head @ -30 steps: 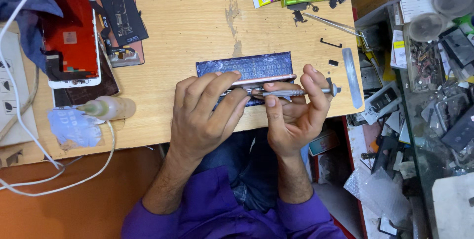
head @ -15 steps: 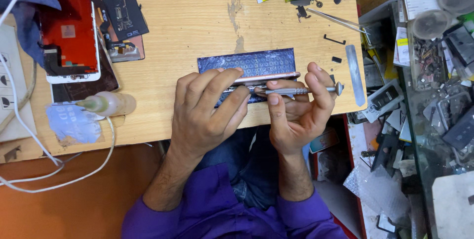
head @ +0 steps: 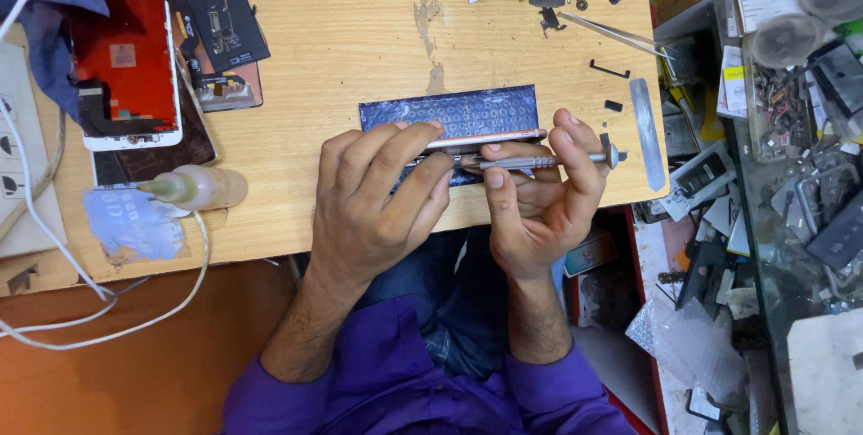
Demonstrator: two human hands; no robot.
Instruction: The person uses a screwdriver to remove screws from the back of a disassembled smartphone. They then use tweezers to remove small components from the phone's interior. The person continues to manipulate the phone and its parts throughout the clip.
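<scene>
Phone point(head: 485, 139) stayed pinned on edge by the left hand point(head: 378, 197); the right hand point(head: 539, 197), at three o'clock, kept pinching the screwdriver point(head: 539, 162), barely shifted.

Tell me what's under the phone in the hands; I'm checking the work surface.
A blue mat lies on the wooden table under the phone. The left hand and right hand cover the mat's near part, so anything there is hidden.

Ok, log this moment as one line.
left hand: steadies phone on edge | right hand: holds screwdriver, tip at phone | under: blue mat | surface: wooden table
</scene>
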